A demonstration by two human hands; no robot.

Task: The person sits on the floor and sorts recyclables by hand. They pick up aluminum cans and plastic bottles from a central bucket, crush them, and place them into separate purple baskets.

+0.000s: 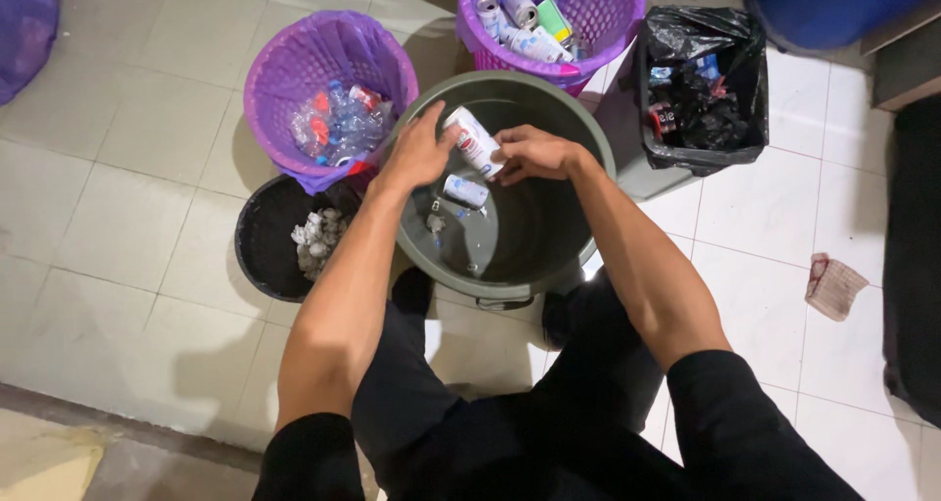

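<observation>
Bare forearms, short black sleeves, black trousers, dark shoes.

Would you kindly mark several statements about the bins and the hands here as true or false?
1. Both hands hold one can above the grey bin. True: left hand, right hand.
2. The grey bin is packed full. False: only a few items lie on its bottom.
3. The left purple basket holds clear plastic bottles. True.
4. The black bucket holds cans. False: crumpled pale scraps.

Waste-sorting corner of a tiled utility room, purple baskets [294,79] of bottles and cans, grey bin [578,128], black rubbish bag [706,99]
</observation>
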